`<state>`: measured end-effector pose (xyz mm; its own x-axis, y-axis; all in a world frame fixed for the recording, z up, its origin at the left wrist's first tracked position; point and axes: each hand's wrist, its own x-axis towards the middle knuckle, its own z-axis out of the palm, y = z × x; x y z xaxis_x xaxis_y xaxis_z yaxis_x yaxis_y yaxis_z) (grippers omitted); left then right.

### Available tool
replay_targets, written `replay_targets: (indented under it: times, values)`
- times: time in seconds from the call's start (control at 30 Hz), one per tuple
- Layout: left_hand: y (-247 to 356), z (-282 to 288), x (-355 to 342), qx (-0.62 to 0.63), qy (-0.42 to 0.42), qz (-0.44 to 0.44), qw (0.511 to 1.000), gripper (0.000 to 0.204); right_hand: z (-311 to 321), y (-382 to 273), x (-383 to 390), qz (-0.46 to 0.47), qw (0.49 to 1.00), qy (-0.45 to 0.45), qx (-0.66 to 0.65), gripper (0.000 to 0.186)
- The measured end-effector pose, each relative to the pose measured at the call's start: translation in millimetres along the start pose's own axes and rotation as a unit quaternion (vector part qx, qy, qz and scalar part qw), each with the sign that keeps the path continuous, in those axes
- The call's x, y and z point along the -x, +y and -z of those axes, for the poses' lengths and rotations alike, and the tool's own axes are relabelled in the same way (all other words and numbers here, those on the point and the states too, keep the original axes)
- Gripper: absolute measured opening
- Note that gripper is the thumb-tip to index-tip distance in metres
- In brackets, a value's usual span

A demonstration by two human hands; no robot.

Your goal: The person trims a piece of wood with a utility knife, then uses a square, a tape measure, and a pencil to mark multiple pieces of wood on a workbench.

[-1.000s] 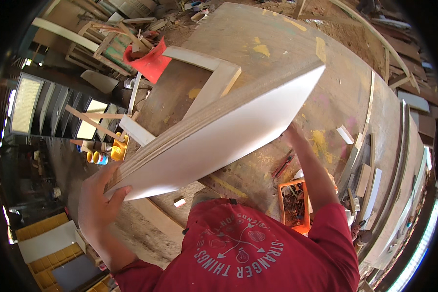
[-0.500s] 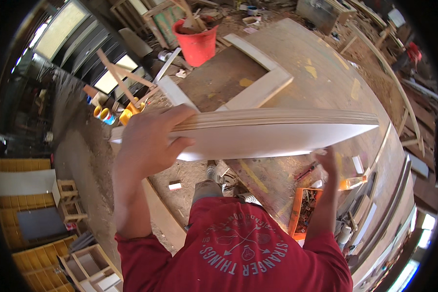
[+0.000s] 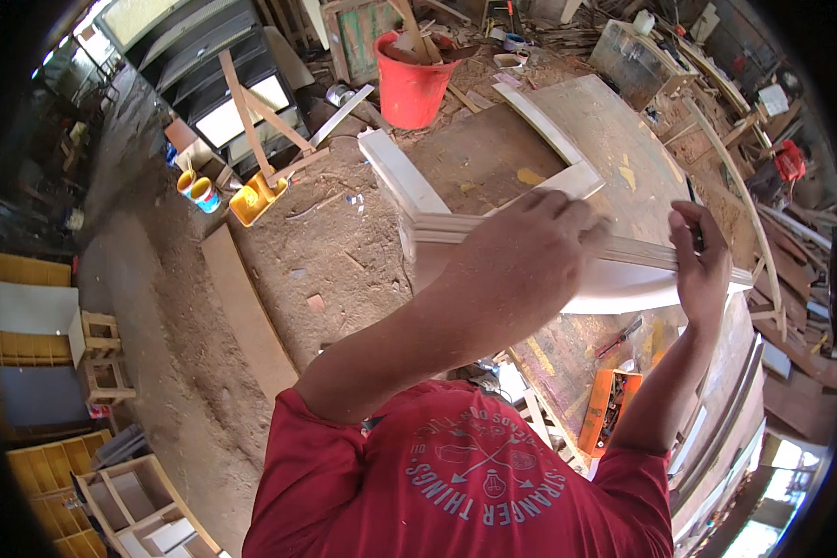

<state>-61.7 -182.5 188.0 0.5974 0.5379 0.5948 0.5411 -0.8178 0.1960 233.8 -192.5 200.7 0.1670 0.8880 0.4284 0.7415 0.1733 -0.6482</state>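
Observation:
A white-faced panel (image 3: 628, 284) with a layered wooden edge stands tilted in front of me, its edge running left to right. My left hand (image 3: 521, 256) reaches across over this edge, its fingers curled and slightly smeared by motion. Whatever the left fingers hold, if anything, is hidden. My right hand (image 3: 704, 265) is at the panel's right end, thumb raised and fingers bent in toward it. A small dark patch shows between them, too unclear to name. Beyond the panel, a pale wooden frame (image 3: 409, 172) lies partly on the worktable (image 3: 637, 135).
An orange box (image 3: 597, 414) of small hardware sits near my right forearm. Farther off stand a red bucket (image 3: 409, 93) with wood scraps and a yellow container (image 3: 251, 200). A long board (image 3: 246, 298) lies on the dirt floor at left. Timber lines the right side.
My left hand has left the panel's left end and swung right over its edge. The right hand has risen from below the panel to its right end. My view has shifted left.

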Motion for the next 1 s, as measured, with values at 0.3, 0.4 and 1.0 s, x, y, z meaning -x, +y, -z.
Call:
replay_targets:
  times: [0.3,0.4,1.0]
  values:
    - [-116.7,-109.8,287.7,0.295,0.198,0.455,0.817,0.015,4.1,18.5,-5.4,0.0,0.997,-0.01,0.074,0.026]
    - [-103.3,-212.3,362.0,0.354,0.005,0.528,0.772,0.028,12.5,34.8,-3.6,0.002,0.995,0.01,0.103,0.026]
    - [-134.9,-324.2,366.8,0.827,0.124,0.502,0.221,0.03,22.1,48.4,0.2,-0.049,0.994,0.033,0.096,0.022]
